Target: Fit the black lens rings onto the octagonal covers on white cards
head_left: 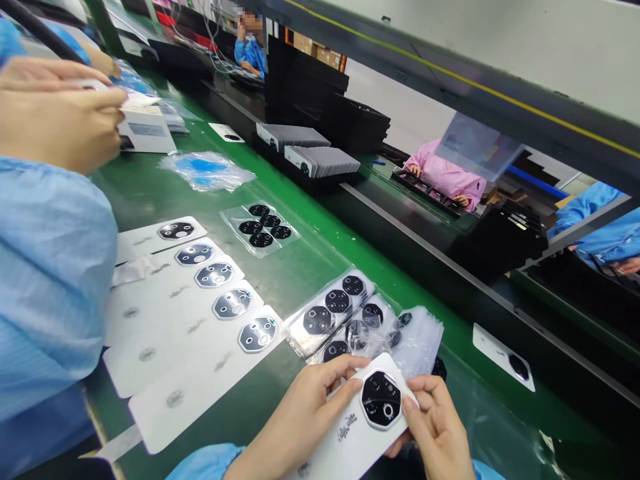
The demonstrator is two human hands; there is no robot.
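A white phone back cover [345,448] with a black octagonal camera plate [381,399] at its top is held between my two hands, tilted towards me. My left hand [310,403] grips its left edge, thumb and forefinger near the camera plate. On the other edge, my right hand [436,423] pinches the cover beside the plate, fingers partly behind it. Just beyond my hands lie clear plastic strips of black camera plates [337,301] and a crumpled clear bag [417,340]. The cover's lower end runs out of the picture.
Several white covers [195,360] overlap on the green bench at left. A plastic sheet of black lens plates [260,227] lies beyond them. A co-worker's hand [60,113] and blue sleeve [50,267] occupy the left. Another cover [503,360] lies at right. Stacked covers [323,162] stand at the back.
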